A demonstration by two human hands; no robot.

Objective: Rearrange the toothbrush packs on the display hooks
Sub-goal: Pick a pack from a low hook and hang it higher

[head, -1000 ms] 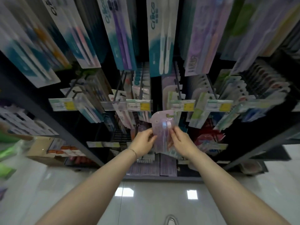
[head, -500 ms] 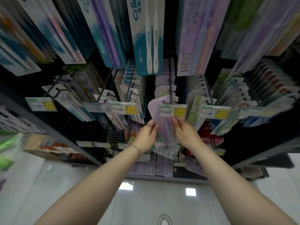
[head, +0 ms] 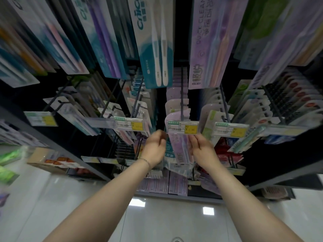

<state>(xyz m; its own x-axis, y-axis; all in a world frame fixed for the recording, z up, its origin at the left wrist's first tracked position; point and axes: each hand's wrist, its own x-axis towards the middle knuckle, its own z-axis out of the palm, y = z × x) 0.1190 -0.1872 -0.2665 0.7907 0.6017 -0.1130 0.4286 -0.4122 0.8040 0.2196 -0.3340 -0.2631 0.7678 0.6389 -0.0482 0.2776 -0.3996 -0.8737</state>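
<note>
A lilac toothbrush pack (head: pixel 180 151) hangs at the front of the centre display hook (head: pixel 181 102), its rounded top behind the hook's price tag (head: pixel 183 127). More lilac packs sit behind it on the same hook. My right hand (head: pixel 202 151) pinches the pack's right edge just under the tag. My left hand (head: pixel 154 147) is beside the pack's left edge with its fingers curled. It is motion-blurred, so contact with the pack is unclear.
Neighbouring hooks carry other packs, each with a yellow-and-white price tag (head: pixel 132 124) (head: pixel 231 130) at its tip. Long teal (head: pixel 153 41) and lilac (head: pixel 208 41) packs hang from the row above, close over my hands. Lower rows and a glossy white floor (head: pixel 166 220) lie below.
Both hands have raised the lilac pack from below the price tags up to the centre hook. Its top now sits behind the tag, and my left hand has drawn slightly to the left.
</note>
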